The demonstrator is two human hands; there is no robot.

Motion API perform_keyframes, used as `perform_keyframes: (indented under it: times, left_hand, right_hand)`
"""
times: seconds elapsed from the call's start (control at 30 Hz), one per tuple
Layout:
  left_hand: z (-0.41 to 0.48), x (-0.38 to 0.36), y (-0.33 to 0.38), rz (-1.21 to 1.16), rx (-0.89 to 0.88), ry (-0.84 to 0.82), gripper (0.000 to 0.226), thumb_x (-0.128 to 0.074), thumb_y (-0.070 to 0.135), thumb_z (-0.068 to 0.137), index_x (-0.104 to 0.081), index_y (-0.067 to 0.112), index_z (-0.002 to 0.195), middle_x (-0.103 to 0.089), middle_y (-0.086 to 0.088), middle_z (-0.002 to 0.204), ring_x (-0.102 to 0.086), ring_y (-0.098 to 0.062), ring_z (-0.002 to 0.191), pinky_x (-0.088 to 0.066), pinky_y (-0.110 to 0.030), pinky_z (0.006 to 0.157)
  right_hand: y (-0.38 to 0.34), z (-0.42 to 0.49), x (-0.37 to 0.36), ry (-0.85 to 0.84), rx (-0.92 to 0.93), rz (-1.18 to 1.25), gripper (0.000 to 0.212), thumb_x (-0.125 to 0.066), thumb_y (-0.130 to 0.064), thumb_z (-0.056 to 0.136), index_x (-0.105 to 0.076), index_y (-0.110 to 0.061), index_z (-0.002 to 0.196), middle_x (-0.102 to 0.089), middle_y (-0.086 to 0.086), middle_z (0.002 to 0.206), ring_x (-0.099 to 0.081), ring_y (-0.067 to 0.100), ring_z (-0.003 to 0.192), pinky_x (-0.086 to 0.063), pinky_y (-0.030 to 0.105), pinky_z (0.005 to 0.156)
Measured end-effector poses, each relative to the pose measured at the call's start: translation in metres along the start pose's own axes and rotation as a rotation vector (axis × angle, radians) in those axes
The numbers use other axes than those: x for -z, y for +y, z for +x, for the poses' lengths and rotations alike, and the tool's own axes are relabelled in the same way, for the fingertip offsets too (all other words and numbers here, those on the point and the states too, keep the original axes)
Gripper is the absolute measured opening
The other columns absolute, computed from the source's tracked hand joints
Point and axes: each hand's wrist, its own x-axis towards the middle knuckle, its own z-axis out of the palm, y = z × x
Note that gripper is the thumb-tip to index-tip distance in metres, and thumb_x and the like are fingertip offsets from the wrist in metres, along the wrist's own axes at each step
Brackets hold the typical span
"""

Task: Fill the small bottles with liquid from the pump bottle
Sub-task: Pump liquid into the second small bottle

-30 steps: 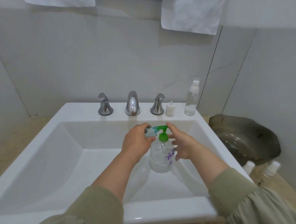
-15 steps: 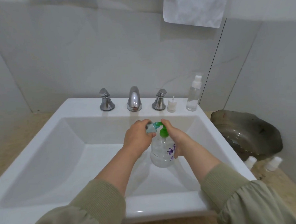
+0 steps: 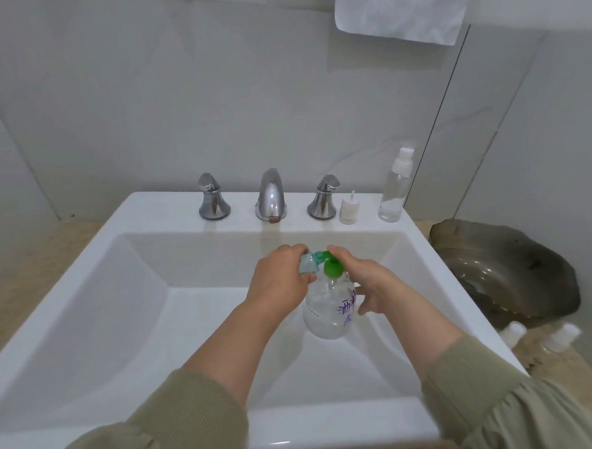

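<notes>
Clear rounded pump bottle (image 3: 328, 308) clasped by right hand (image 3: 368, 282) at frame centre, over glossy white sink (image 3: 120, 302), small translucent teal bottle (image 3: 308, 263) gripped by left hand (image 3: 278, 282), held at the green spout (image 3: 323, 255)

A white sink (image 3: 170, 210) sits on the beige bench (image 3: 32, 258). Its back ledge carries a chrome faucet (image 3: 270, 200), a small white bottle (image 3: 348, 211) and a tall spray bottle (image 3: 395, 188). On the bench to the right are a dark glass bowl (image 3: 506, 268) and two white-capped bottles (image 3: 513, 333).
</notes>
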Motion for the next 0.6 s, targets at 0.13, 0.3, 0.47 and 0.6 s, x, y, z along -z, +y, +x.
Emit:
perform_keyframes:
  times: [0.13, 0.3, 0.47, 0.6]
  left_hand:
    - [-0.001, -0.001, -0.001, 0.027, -0.031, 0.041, 0.034, -0.060, 0.028, 0.089, -0.053, 0.018, 0.121, -0.059, -0.003, 0.113, -0.058, -0.023, 0.100, -0.043, -0.032, 0.083]
    - [-0.001, -0.001, 0.001, 0.018, -0.044, 0.076, 0.034, -0.057, 0.029, 0.090, -0.052, 0.019, 0.122, -0.058, -0.002, 0.113, -0.058, -0.022, 0.098, -0.043, -0.031, 0.082]
    - [-0.003, 0.000, 0.003, -0.040, -0.024, 0.070, 0.038, -0.058, 0.029, 0.090, -0.051, 0.019, 0.126, -0.057, -0.001, 0.116, -0.057, -0.020, 0.101, -0.041, -0.029, 0.085]
    - [-0.004, 0.002, 0.001, -0.130, 0.021, 0.056, 0.044, -0.063, 0.027, 0.087, -0.052, 0.020, 0.129, -0.058, 0.002, 0.121, -0.055, -0.015, 0.105, -0.039, -0.024, 0.088]
  right_hand:
    - [-0.005, -0.002, -0.004, -0.038, -0.032, -0.009, 0.094, -0.057, -0.075, 0.055, -0.049, -0.021, 0.132, -0.039, 0.010, 0.144, -0.035, 0.034, 0.132, -0.027, 0.060, 0.104]
    - [-0.005, -0.004, -0.007, -0.063, -0.039, 0.051, 0.094, -0.051, -0.080, 0.061, -0.045, -0.024, 0.136, -0.030, 0.008, 0.151, -0.026, 0.037, 0.137, -0.021, 0.062, 0.106]
    - [-0.007, -0.010, -0.009, -0.060, -0.046, 0.079, 0.093, -0.049, -0.082, 0.059, -0.049, -0.026, 0.133, -0.036, 0.008, 0.147, -0.029, 0.037, 0.136, -0.021, 0.063, 0.107]
    - [-0.007, -0.015, -0.010, -0.045, -0.035, 0.057, 0.094, -0.054, -0.080, 0.053, -0.052, -0.026, 0.130, -0.038, 0.006, 0.145, -0.031, 0.035, 0.134, -0.023, 0.061, 0.107]
